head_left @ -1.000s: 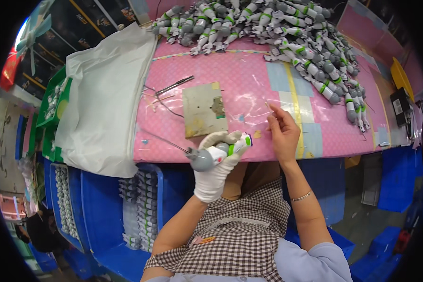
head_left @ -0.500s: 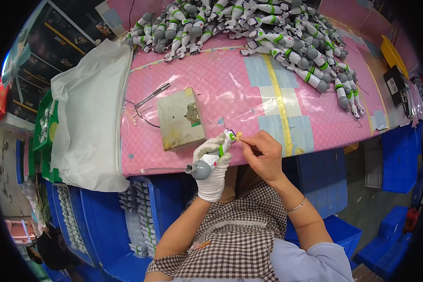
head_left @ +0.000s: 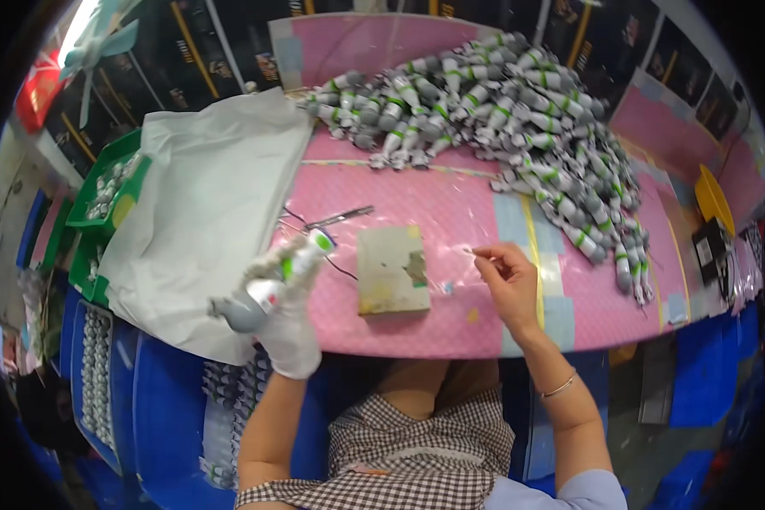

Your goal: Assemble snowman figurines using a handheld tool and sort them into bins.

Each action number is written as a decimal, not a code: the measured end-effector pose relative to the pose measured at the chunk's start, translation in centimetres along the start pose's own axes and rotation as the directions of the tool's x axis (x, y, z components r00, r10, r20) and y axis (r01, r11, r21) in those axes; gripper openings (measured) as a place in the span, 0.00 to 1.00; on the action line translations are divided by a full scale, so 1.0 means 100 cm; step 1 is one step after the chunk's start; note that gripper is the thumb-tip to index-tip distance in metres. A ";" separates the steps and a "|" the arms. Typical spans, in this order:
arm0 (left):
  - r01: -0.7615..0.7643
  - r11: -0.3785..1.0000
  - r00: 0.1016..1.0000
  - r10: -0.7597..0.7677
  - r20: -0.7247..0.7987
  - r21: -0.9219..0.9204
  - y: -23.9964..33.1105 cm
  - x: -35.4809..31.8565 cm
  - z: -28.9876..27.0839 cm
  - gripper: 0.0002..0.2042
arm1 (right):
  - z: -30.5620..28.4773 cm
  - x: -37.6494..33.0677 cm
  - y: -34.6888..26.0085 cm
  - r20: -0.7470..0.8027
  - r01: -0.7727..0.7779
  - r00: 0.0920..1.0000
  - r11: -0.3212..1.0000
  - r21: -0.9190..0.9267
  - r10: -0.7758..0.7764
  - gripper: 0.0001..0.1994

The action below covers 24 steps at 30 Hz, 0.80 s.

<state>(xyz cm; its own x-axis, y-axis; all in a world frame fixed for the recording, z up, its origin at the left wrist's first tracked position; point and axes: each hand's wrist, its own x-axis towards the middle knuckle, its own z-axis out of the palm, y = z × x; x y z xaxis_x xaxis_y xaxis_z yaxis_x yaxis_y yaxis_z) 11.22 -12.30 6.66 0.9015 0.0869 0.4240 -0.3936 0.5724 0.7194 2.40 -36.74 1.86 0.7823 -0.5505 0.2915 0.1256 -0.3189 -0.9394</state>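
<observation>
A white toy arm (head_left: 266, 295) with a grey rounded end and green bands is wrapped in my gloved left hand (head_left: 291, 336), raised over the left part of the pink table and a white sheet. It looks slightly blurred. My bare right hand (head_left: 515, 285) is over the table to the right, thumb and forefinger pinched together. A tiny pale tip shows at those fingers, too small to name. Between my hands sits a grey block (head_left: 384, 285) with a rough, broken-looking patch on its right side. Behind it lies a slim metal tool (head_left: 346, 216) beside a dark cord.
Many similar toy arms form a big pile (head_left: 535, 127) at the table's back and right. A white sheet (head_left: 204, 195) covers the left side. Green bins (head_left: 127, 161) stand beyond it; blue crates (head_left: 161, 399) sit below the table edge. At far right are a yellow container (head_left: 714, 202) and black box (head_left: 712, 246).
My left hand has carried the toy arm leftward, away from my right hand. The right hand has shifted slightly right, still pinched. The view has tilted up, showing more of the back wall.
</observation>
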 end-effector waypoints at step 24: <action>0.235 0.726 0.892 0.103 -0.440 0.646 -0.019 0.210 -0.226 0.11 | 0.457 0.390 -0.080 0.294 0.612 0.729 0.396 -0.684 -0.619 0.05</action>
<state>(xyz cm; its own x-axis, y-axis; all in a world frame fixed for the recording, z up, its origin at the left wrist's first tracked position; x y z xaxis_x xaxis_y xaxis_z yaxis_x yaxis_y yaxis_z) 34.94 6.93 1.76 0.8429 0.4952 0.2105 -0.1906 -0.0912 0.9774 59.80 -20.40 12.53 0.6714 0.0228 0.7408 0.1113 -0.9913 -0.0703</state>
